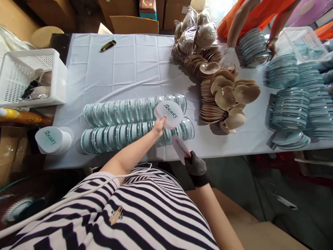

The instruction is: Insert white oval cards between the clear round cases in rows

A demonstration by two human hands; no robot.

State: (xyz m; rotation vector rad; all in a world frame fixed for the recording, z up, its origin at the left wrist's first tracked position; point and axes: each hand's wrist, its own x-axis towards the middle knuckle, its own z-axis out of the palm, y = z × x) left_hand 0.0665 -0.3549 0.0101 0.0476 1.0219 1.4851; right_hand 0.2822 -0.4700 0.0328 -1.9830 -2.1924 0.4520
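Observation:
My left hand (158, 126) pinches a white round card (172, 114) printed "Sbeauty", held over two long rows of clear round cases (130, 119) lying on the white tablecloth (125, 66). My right hand (195, 166), in a dark knit glove, holds a second white printed card (180, 148) at the table's front edge, just right of the rows. A stack of the same white cards (53, 140) sits at the table's left front corner.
Piles of beige cups (225, 99) lie right of centre, with bagged ones (194, 33) behind. Stacks of clear cases (291, 107) fill the right side. Another person in orange handles cases (253, 47) at the far right. A white basket (26, 78) stands left; a yellow-black cutter (108, 45) lies at the back.

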